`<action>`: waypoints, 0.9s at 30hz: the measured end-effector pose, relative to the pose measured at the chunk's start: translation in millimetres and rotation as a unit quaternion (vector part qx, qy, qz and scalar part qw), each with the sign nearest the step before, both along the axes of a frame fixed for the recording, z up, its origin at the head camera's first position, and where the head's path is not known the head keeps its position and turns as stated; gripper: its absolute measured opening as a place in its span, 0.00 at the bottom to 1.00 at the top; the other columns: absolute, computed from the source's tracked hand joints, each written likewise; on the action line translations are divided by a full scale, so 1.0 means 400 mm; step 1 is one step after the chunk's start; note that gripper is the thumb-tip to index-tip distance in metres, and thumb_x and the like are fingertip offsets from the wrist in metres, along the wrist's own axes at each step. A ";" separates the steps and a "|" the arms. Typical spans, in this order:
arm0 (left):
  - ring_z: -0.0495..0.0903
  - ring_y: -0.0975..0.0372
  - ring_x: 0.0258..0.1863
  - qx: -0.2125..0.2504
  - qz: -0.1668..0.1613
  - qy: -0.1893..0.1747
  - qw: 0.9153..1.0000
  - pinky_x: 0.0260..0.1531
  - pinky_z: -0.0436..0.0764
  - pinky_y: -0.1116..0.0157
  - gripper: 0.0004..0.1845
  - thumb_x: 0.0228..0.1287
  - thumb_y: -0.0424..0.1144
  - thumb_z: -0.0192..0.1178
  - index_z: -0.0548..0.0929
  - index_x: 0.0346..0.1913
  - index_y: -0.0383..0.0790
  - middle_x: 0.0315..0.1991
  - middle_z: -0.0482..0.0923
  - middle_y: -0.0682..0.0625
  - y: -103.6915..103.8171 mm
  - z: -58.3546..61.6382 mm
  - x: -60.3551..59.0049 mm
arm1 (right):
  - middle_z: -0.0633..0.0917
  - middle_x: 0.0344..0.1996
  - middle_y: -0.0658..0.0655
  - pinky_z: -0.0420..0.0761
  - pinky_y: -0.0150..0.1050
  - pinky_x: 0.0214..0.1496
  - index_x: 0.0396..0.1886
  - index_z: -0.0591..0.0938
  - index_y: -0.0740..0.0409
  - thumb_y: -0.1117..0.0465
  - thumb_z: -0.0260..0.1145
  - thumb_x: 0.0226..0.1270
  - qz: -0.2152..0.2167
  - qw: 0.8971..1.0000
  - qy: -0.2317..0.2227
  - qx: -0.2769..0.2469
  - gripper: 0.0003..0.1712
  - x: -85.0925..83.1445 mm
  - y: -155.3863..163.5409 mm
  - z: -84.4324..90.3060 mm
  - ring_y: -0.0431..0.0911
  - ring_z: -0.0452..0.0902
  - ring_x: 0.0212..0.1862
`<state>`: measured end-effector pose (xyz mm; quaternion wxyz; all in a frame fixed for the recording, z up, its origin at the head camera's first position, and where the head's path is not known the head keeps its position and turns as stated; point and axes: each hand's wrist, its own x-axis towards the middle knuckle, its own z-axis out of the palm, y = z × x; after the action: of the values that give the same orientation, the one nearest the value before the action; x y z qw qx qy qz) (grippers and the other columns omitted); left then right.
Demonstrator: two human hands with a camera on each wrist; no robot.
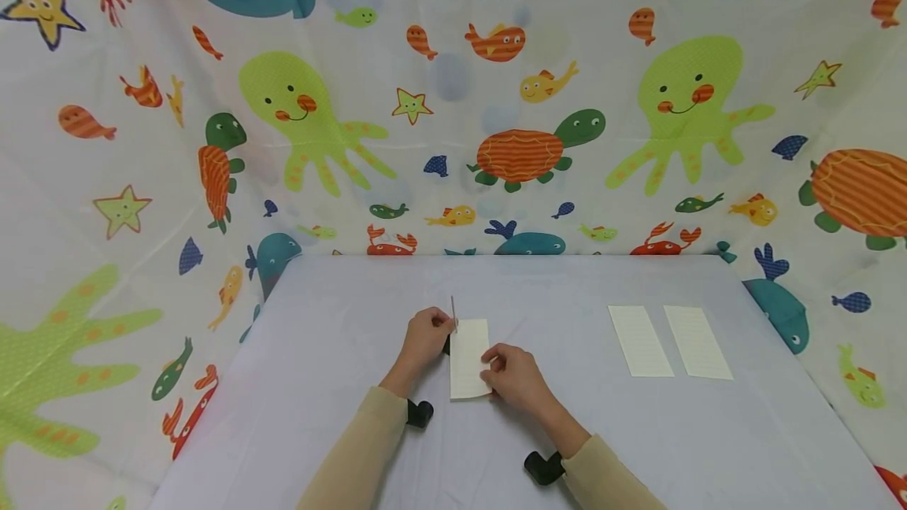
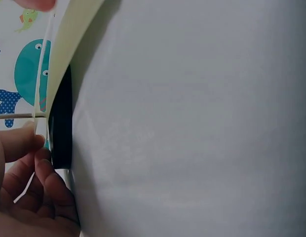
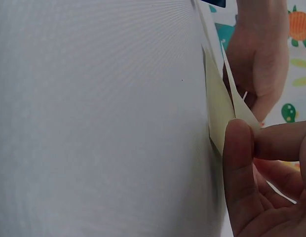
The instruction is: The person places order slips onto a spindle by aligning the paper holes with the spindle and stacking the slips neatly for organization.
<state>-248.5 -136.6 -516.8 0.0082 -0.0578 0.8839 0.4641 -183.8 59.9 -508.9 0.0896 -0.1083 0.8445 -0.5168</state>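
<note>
A cream paper sheet (image 1: 470, 359) lies in the middle of the table, held between both hands. My left hand (image 1: 441, 329) is at its upper left corner, fingers curled, pinching a thin upright stick (image 1: 453, 310); a small black object (image 1: 446, 347) shows just below that hand. In the left wrist view the curled fingers (image 2: 29, 173) sit beside the lifted paper edge (image 2: 69, 44), the black object (image 2: 61, 128) and the thin stick (image 2: 15, 116). My right hand (image 1: 490, 360) pinches the sheet's right edge; thumb and finger (image 3: 239, 148) squeeze a folded paper corner (image 3: 219, 103).
Two more cream lined sheets (image 1: 640, 341) (image 1: 697, 342) lie side by side at the right of the pale blue tablecloth (image 1: 340, 313). A sea-animal patterned curtain (image 1: 453, 101) encloses the table at the back and sides.
</note>
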 end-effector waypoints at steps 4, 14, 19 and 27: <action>0.74 0.59 0.31 -0.019 -0.008 -0.001 1.000 0.31 0.73 0.63 0.07 0.69 0.38 0.64 0.83 0.35 0.39 0.29 0.77 0.50 0.000 -0.003 -0.005 | 0.78 0.22 0.51 0.75 0.36 0.22 0.42 0.82 0.65 0.70 0.69 0.62 0.003 1.000 0.003 0.011 0.09 -0.002 -0.001 -0.006 0.41 0.78 0.17; 0.72 0.60 0.26 -0.046 -0.019 0.011 0.999 0.27 0.72 0.64 0.07 0.68 0.37 0.65 0.82 0.33 0.39 0.26 0.75 0.50 0.003 -0.004 -0.006 | 0.77 0.20 0.49 0.73 0.34 0.22 0.41 0.82 0.65 0.71 0.69 0.61 0.016 0.998 0.023 0.047 0.09 -0.001 -0.003 -0.009 0.39 0.75 0.15; 0.73 0.60 0.26 -0.053 -0.011 0.014 0.998 0.28 0.72 0.64 0.07 0.66 0.37 0.66 0.81 0.33 0.39 0.26 0.75 0.50 0.004 -0.009 -0.008 | 0.76 0.18 0.49 0.72 0.34 0.22 0.40 0.82 0.66 0.72 0.67 0.60 0.032 0.997 0.037 0.064 0.09 -0.001 -0.004 -0.008 0.38 0.73 0.15; 0.73 0.59 0.30 -0.039 -0.009 0.011 0.999 0.30 0.73 0.63 0.04 0.66 0.35 0.67 0.83 0.37 0.38 0.29 0.76 0.49 -0.004 -0.008 -0.004 | 0.77 0.18 0.49 0.72 0.34 0.22 0.42 0.82 0.67 0.71 0.67 0.61 0.040 0.997 0.029 0.065 0.09 -0.003 -0.004 -0.001 0.39 0.73 0.17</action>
<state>-250.1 -138.2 -520.1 -0.0001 -0.0450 0.9018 0.4299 -184.9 58.5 -509.2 0.0928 -0.1507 0.8737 -0.4532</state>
